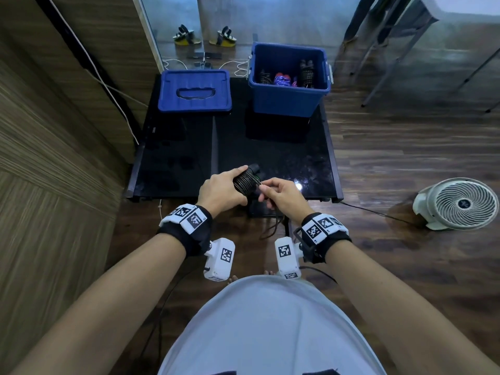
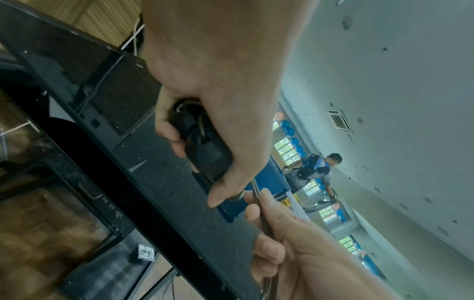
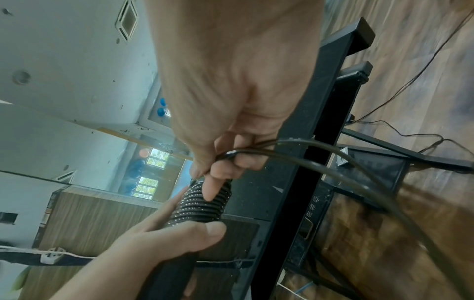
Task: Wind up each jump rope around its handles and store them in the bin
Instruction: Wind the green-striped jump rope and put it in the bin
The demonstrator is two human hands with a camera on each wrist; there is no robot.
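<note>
A black desk point(image 1: 284, 147) stands on a wood floor point(image 1: 405, 158). At its far right sits an open blue bin point(image 1: 286, 101) with several wound ropes point(image 1: 284, 78) lying inside. The blue lid point(image 1: 194, 91) lies flat at the far left, apart from the bin. A white fan point(image 1: 460, 203) rests on the floor to the right of the desk.

Over the desk's near edge, the left hand point(image 1: 220, 191) has its grip closed round the black handles point(image 1: 244, 181), fingers and thumb curled about them; tight coils of rope point(image 3: 202, 205) cover the part above the thumb. The right hand point(image 1: 282, 196) sits just beside it, pinching the loose rope point(image 3: 333, 160) between thumb and fingers close to the coils. From that grip two strands run back past the desk edge and hang toward the floor.
</note>
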